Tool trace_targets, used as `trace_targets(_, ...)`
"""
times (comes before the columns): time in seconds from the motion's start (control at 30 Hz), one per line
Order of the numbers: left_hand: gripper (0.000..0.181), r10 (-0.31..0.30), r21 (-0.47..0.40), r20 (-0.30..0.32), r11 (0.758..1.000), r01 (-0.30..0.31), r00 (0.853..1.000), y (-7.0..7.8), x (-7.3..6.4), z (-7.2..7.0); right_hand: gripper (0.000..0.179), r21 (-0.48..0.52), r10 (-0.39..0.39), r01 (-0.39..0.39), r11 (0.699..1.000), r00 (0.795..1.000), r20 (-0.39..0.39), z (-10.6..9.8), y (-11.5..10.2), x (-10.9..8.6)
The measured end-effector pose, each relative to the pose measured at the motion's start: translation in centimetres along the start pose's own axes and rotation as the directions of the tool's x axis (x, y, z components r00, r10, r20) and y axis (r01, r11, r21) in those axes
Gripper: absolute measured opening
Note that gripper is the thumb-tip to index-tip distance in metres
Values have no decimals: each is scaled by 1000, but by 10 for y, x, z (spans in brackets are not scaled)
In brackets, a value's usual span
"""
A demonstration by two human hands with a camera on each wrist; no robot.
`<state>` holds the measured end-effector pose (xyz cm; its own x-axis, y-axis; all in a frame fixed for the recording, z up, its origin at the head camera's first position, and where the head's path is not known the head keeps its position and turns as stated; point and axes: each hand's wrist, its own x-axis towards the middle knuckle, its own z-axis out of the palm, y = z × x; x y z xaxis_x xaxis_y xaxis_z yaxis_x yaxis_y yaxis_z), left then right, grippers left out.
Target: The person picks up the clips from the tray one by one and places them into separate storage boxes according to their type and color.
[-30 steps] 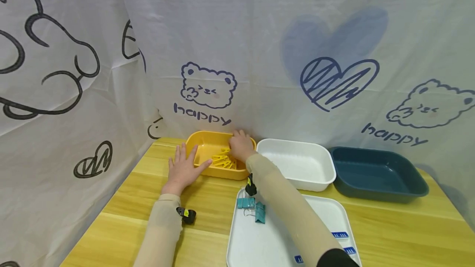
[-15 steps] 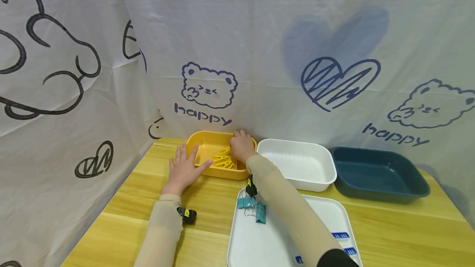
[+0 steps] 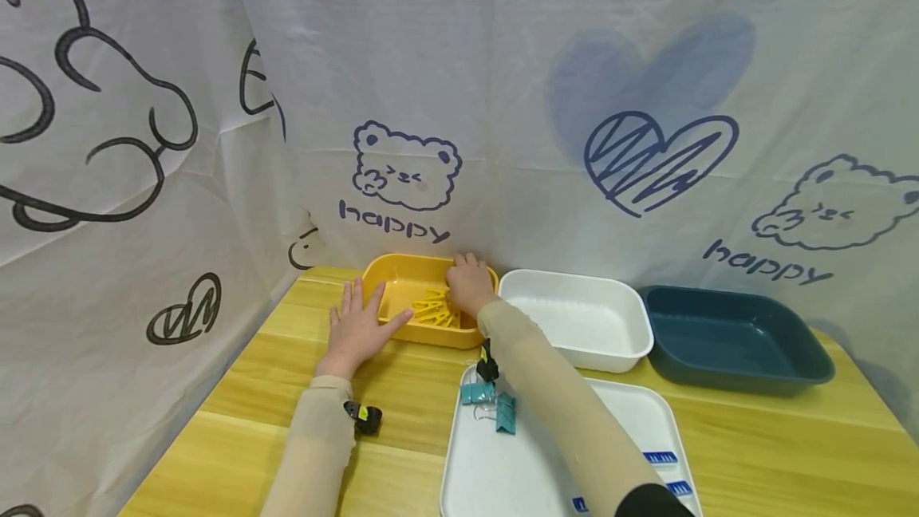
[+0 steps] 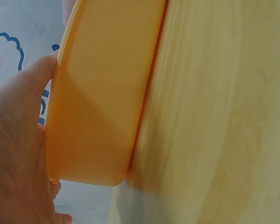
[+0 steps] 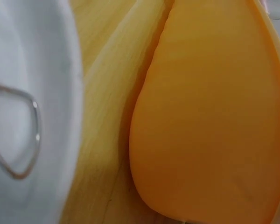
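In the head view, a yellow plastic bin [image 3: 402, 287] stands against the curtain with several yellow clothespins [image 3: 436, 309] bunched in its right part. My left hand [image 3: 355, 335] rests at the bin's front left corner, fingers spread and thumb along the front rim. The left wrist view shows this hand [image 4: 18, 126] against the rim of the bin [image 4: 102, 93]. My right hand [image 3: 471, 286] reaches down into the bin's right end beside the clothespins, fingers bent. Its fingertips are hidden, so I cannot tell whether they hold a clothespin. The right wrist view shows only the bin's outer wall [image 5: 205, 116].
To the right stand a white bin [image 3: 574, 309] and a dark teal bin [image 3: 732, 333]. A white tray [image 3: 495, 477] lies in front, bearing teal binder clips [image 3: 506, 413] and blue clips [image 3: 660, 458]. My right forearm crosses above the tray. A printed curtain [image 3: 517, 102] hangs behind.
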<state>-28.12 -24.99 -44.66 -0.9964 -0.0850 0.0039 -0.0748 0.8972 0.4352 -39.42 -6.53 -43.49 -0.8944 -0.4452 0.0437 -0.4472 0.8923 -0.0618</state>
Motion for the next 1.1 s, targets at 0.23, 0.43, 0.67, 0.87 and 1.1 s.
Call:
trace_targets(0.23, 96, -6, 11, 7, 1000, 6, 1000, 2, -1, -1, 15, 11, -9, 9, 1000, 1000, -10, -2, 4, -1)
trace_targets(0.43, 94, -13, 12, 15, 1000, 13, 1000, 4, -4, -4, 17, 7, -28, 28, 1000, 999, -19, -7, 5, -5)
trace_targets(0.67, 95, -8, 10, 15, 1000, 8, 1000, 4, -4, -3, 18, 15, -45, 45, 999, 999, -21, -11, 5, -9)
trace_targets(0.87, 96, -9, 23, 20, 1000, 9, 1000, 2, -3, -1, 23, 48, -46, 47, 998, 999, -16, -15, 6, -14)
trace_targets(1.1, 96, -9, 14, 9, 1000, 9, 1000, 2, -2, -2, 24, 51, -72, 75, 996, 996, -50, -21, 8, -23)
